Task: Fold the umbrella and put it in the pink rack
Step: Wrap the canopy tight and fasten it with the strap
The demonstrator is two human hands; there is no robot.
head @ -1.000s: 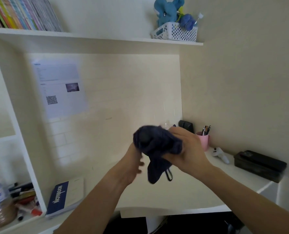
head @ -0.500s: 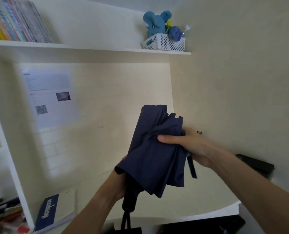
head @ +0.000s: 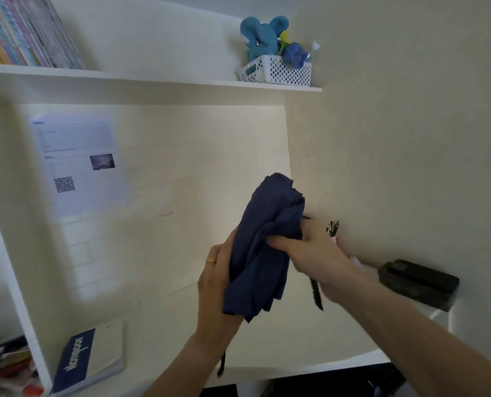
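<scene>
Gripped navy umbrella (head: 267, 242) with both hands: left hand (head: 214, 285) round lower canopy, right hand (head: 313, 253) pinching folds; collapsed but loosely bunched, strap unfastened; pink rack unseen, placing remained.

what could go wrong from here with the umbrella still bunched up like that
The navy fabric umbrella is loosely bunched between the left hand and right hand, so the folds may spring loose before it is wrapped. Its dark closing strap dangles free below the right hand and could snag. The pens in the pink cup stand just behind the right hand and might get knocked.
</scene>
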